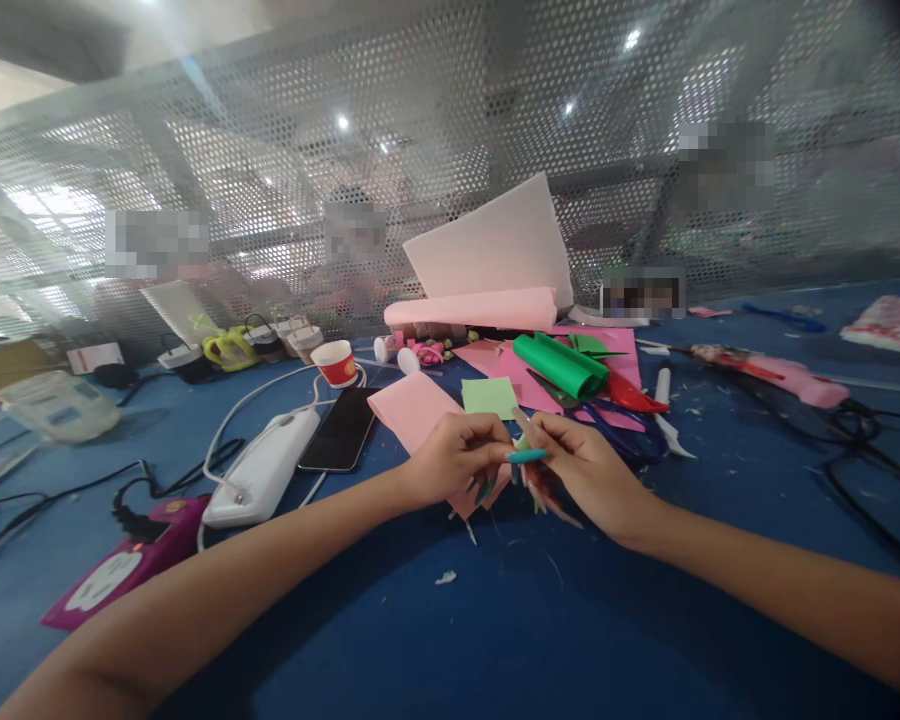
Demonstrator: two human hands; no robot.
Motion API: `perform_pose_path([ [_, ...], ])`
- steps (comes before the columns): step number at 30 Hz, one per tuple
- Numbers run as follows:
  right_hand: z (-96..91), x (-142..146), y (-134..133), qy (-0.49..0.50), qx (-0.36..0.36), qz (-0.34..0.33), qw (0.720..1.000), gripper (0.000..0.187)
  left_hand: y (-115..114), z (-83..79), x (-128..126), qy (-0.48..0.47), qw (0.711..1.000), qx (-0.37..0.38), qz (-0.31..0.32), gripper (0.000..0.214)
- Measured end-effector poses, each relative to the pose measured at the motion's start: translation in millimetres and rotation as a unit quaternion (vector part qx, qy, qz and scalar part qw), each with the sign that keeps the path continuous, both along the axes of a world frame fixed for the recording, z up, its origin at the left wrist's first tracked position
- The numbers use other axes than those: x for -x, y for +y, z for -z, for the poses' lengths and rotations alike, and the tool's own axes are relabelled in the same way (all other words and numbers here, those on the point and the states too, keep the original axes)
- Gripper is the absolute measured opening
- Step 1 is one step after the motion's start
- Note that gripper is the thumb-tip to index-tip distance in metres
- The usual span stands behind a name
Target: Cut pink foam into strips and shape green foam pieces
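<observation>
My left hand (461, 455) and my right hand (589, 470) meet over the middle of the blue table, fingertips together. Between them shows a small light green piece of paper (523, 442), mostly hidden by the fingers. Both hands are closed in a pinch on it, and long teal nails show on the left one. Under and behind the left hand lies a pale pink sheet of paper (412, 410). Just beyond the fingers is a light green paper square (490, 398). A rolled green sheet (562, 366) rests on pink papers behind the right hand.
To the left lie a black phone (337, 430), a white power strip (262, 470), a magenta box (127, 565) and a red paper cup (334, 362). A pink glue gun (772, 375) with black cables lies right. A perforated metal screen (270, 180) stands behind.
</observation>
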State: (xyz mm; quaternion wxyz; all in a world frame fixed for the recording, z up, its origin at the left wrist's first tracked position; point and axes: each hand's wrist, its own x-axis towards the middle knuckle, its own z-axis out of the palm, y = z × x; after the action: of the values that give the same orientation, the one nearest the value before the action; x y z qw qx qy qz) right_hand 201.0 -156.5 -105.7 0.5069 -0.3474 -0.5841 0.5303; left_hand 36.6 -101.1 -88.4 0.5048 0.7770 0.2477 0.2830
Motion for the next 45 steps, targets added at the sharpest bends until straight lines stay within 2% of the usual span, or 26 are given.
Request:
perform_pose_path([
  [7,0.0,5,-1,0.003,0.043,-0.036,0.998,0.039,-4,1.8,0,-0.039,0.999,0.008,0.03,0.029],
  [14,5.5,6,3,-0.029,0.062,-0.039,0.997,0.041,-5,4.1,0,-0.018,0.999,-0.046,0.021,0.031],
  [18,6.7,6,1,-0.008,0.055,-0.016,0.998,0.045,-8,5.6,-2,0.023,0.999,-0.006,-0.027,0.031],
  [22,5.2,6,-1,-0.023,0.041,0.019,0.999,0.04,-13,7.6,-3,0.039,0.997,0.015,-0.058,0.033],
  [27,4.1,5,-3,-0.088,-0.049,0.085,0.991,0.036,-20,4.2,-6,0.053,0.995,-0.029,-0.076,0.034],
  [32,4.5,5,-6,-0.084,-0.052,0.089,0.991,0.035,-24,2.5,-9,0.077,0.988,-0.073,-0.113,0.035],
  [39,3.8,4,-7,-0.154,-0.085,0.113,0.978,0.032,-24,3.6,-9,0.055,0.991,-0.077,-0.097,0.039],
  [45,4.7,4,-6,-0.123,-0.059,0.106,0.985,0.035,-24,5.1,-9,0.025,0.994,-0.057,-0.087,0.04],
])
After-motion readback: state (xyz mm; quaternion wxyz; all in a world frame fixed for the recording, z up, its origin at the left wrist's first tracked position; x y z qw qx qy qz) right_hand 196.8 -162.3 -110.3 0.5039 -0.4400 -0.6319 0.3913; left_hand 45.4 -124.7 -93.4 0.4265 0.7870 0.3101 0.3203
